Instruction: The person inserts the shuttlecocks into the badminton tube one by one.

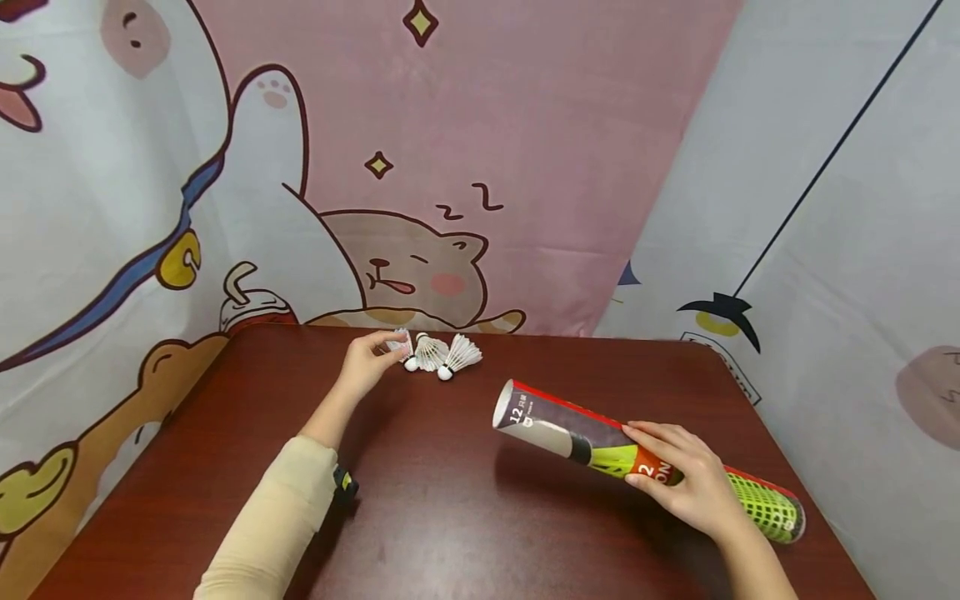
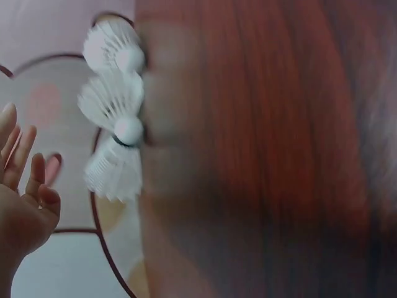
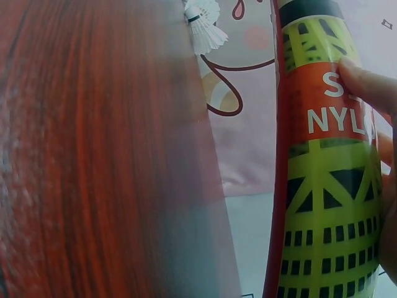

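Three white shuttlecocks lie together at the far side of the table: a left one [image 1: 411, 363], a middle one [image 1: 431, 353] and a right one [image 1: 454, 357]. My left hand [image 1: 372, 360] reaches to the left one, its fingers overlapping the feathers in the head view. In the left wrist view that hand [image 2: 28, 192] has its fingers loosely bent and apart, with nothing between them. My right hand [image 1: 693, 475] grips a printed shuttlecock tube [image 1: 547, 421] around its middle. The tube is tilted over the table, its round mouth facing left toward the shuttlecocks.
A dark red-brown wooden table [image 1: 435, 508] spreads under both hands. Behind it hangs a cartoon-printed cloth [image 1: 540, 183], close to the table's far edge. The tube's lower end [image 1: 783, 517] is near the right table edge.
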